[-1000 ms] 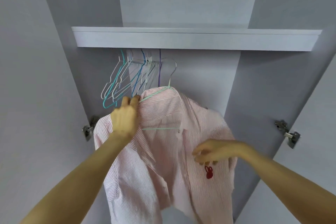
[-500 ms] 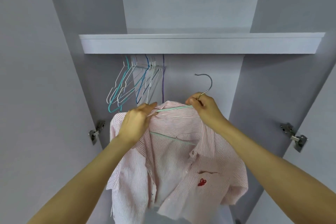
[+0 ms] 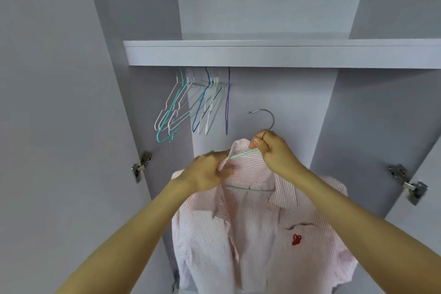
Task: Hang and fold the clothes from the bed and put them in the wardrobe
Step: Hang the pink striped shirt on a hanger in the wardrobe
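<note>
Gripping hanger point(image 3: 261, 124): right hand point(image 3: 274, 153); wardrobe point(image 3: 262, 55) holds spare hangers point(image 3: 191, 107) (bunched left)

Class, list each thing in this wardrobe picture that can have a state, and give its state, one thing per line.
Striped shirt: draped on a hanger, front unbuttoned, held up, not yet on the rail.
Mint hanger: inside the shirt, its metal hook free in the air.
Right hand: grips the hanger at the base of the hook.
Left hand: pinches the shirt collar.
Empty hangers: hanging bunched under the shelf.
Wardrobe doors: open.
</note>
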